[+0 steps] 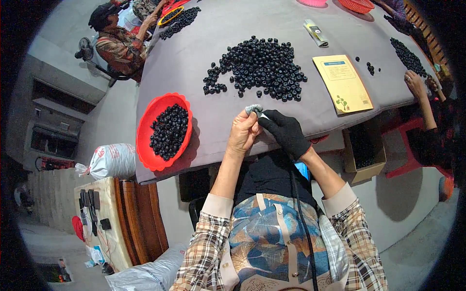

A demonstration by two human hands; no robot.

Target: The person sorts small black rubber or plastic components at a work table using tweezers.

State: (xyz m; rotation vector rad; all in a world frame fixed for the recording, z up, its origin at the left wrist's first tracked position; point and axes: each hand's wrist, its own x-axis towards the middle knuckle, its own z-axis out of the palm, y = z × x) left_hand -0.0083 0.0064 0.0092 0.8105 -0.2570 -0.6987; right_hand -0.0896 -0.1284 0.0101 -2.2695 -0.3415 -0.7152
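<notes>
My bare left hand [242,132] pinches a small grey round piece [253,109] at the near edge of the grey-covered table [204,53]. My right hand [284,131], in a black glove, meets it from the right and holds a thin tool against the piece; a black cord runs down from this hand. A pile of small black round parts [262,68] lies just beyond both hands. To my left a red bowl [145,131] holds more of the black parts.
A yellow booklet [342,82] lies right of the pile. Another person's hand [415,82] works at the right edge by a second black heap [407,56]. A person sits at the far left corner. A cardboard box [364,160] and white sack [114,160] sit below.
</notes>
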